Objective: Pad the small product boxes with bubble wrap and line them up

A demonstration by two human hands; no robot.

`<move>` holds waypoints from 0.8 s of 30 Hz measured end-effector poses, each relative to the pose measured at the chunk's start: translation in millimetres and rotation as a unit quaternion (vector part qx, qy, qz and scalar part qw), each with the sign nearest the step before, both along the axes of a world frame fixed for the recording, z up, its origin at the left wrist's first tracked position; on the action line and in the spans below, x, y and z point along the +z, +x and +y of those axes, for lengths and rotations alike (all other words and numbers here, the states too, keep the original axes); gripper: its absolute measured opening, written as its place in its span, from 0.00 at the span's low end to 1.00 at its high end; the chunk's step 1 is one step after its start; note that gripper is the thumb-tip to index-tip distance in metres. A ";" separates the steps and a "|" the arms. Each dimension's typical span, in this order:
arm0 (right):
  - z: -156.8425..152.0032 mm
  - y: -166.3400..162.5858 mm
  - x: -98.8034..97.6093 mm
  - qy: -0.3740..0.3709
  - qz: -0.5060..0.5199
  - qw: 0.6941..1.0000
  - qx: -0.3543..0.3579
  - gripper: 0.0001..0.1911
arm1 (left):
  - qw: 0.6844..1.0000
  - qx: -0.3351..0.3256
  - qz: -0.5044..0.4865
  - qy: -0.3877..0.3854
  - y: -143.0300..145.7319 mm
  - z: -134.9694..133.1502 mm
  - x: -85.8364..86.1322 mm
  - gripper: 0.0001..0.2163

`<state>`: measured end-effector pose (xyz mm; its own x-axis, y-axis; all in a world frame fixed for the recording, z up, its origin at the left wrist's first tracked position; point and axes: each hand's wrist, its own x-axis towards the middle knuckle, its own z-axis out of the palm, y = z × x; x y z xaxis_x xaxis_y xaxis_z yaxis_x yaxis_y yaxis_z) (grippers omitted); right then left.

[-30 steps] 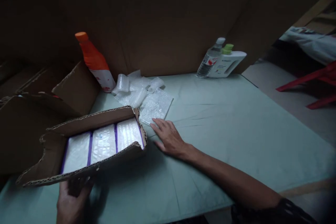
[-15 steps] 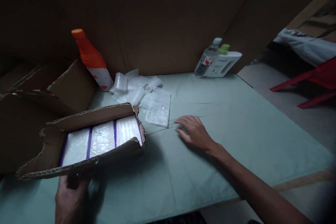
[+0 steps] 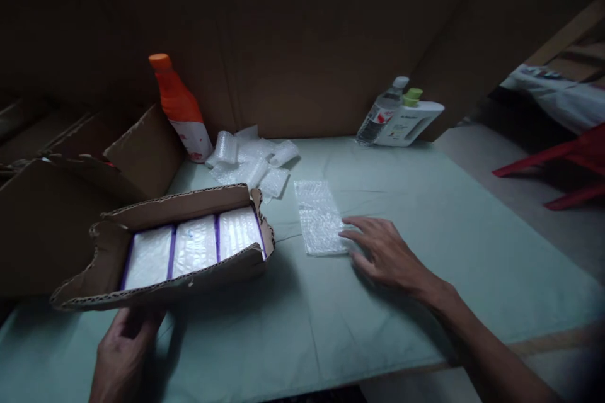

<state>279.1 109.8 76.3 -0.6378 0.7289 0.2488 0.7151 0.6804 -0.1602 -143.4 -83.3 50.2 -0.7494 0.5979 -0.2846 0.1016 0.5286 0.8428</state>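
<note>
An open cardboard box (image 3: 227,274) with torn edges is tipped up on the left. Three white packs (image 3: 195,244) with purple sides sit in it, side by side. My left hand (image 3: 123,343) grips the near underside of this box, its fingertips hidden beneath. On the cloth right of the box lies a flat rectangular bubble-wrap piece (image 3: 322,220). My right hand (image 3: 385,249) is at its right edge, fingers apart and tips touching or nearly touching it. A loose heap of bubble wrap (image 3: 250,160), partly rolled, lies behind.
An orange-capped bottle (image 3: 182,110) leans against the cardboard wall (image 3: 302,44) at back left. A clear bottle (image 3: 380,113) and a white jug (image 3: 413,123) stand at back right. Larger cardboard boxes (image 3: 61,220) crowd the left. A red plastic chair (image 3: 567,157) is off the table's right side.
The flat bubble-wrap piece has come away from the heap, rightward and toward me. My right hand has moved right and slightly nearer. The left hand still supports the box; the view has shifted slightly.
</note>
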 end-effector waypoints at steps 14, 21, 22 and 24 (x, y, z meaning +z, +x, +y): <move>-4.8 -140.1 -14.4 -0.300 0.232 0.916 0.129 0.32 | 0.998 -0.052 -0.004 0.039 -1.4 16.4 -15.6 0.29; 23.9 -122.5 -23.5 -0.271 0.275 0.922 -0.026 0.19 | 0.980 -0.149 -0.028 0.128 18.1 96.6 -3.2 0.25; 30.9 -123.3 -24.2 -0.261 0.275 0.925 -0.033 0.19 | 0.976 -0.163 -0.027 0.140 18.7 108.5 -3.2 0.25; 43.0 -124.1 -25.3 -0.234 0.273 0.932 -0.043 0.19 | 0.970 -0.182 -0.029 0.159 19.4 127.8 -4.9 0.24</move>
<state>155.0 152.8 51.0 -0.4445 0.8813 0.1606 0.4888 0.3889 -0.7809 -124.0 44.5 45.3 -0.4607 0.8841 -0.0781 0.1807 0.1796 0.9670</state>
